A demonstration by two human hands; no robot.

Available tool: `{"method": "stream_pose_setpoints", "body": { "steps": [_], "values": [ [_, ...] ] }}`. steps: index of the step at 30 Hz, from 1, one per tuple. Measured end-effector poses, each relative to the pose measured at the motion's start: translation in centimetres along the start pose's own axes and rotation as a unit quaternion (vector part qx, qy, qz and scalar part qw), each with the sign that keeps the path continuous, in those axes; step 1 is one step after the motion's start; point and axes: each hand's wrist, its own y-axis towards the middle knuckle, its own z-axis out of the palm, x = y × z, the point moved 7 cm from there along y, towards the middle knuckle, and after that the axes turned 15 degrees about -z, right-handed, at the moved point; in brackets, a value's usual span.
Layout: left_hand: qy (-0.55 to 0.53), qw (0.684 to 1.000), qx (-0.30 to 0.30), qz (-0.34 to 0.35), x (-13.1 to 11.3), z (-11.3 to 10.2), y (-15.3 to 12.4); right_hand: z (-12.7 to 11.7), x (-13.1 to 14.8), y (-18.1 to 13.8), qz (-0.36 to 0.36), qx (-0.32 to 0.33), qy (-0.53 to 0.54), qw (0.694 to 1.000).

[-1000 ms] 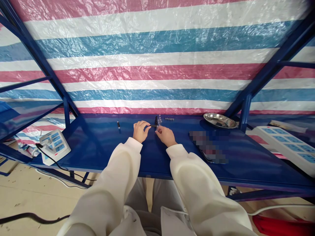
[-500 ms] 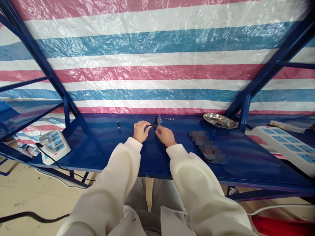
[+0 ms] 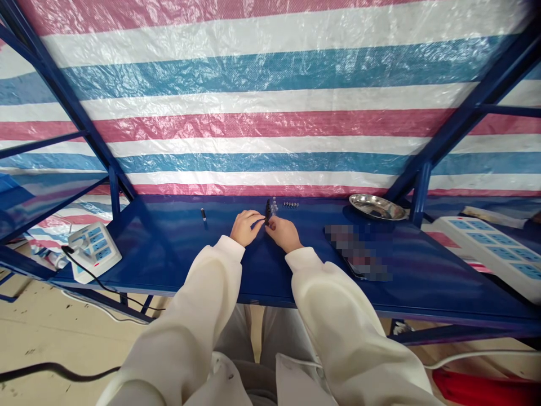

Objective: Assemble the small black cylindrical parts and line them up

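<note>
My left hand [image 3: 246,228] is pinched, its thumb and forefinger on a small black part [image 3: 266,220] whose kind I cannot make out. Facing it, my right hand [image 3: 285,234] is closed with its fingertips at the same spot; they hide whatever they grip. Just beyond the fingertips stands a row of small black pieces [image 3: 267,206]. Close beside that row are small clear pieces [image 3: 274,203]. Farther right lies a line of several small shiny metal pieces [image 3: 291,205]. A short black-and-white cylinder [image 3: 203,215] is left of my left hand.
A shiny metal dish [image 3: 376,207] sits at the back right of the blue table [image 3: 169,254]. Right of my forearm lies a dark flat object [image 3: 357,254], partly blurred. Power strips [image 3: 95,252] [image 3: 494,248] are at both sides, and blue frame posts rise at the rear.
My left hand has shifted slightly right, closer to my right hand. The dark part that pointed across between them now shows less, near my right fingertips.
</note>
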Motion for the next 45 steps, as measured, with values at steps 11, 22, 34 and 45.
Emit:
{"method": "stream_pose_setpoints", "body": {
  "steps": [11,22,34,45],
  "values": [
    [-0.016,1.000,-0.006,0.000,0.2,0.0,0.1,0.3,0.2,0.2,-0.030,-0.016,0.023,0.999],
    [0.126,0.982,0.121,0.068,-1.8,-1.6,0.9,0.7,0.8,0.3,-0.091,-0.028,0.053,0.994],
    [0.190,0.955,0.189,0.130,-2.1,-6.9,3.0,1.0,2.1,0.3,-0.160,-0.087,0.206,0.962],
    [0.342,0.912,0.218,-0.062,7.6,-9.8,6.8,1.3,1.7,0.4,-0.137,-0.063,0.187,0.971]
  ]
}}
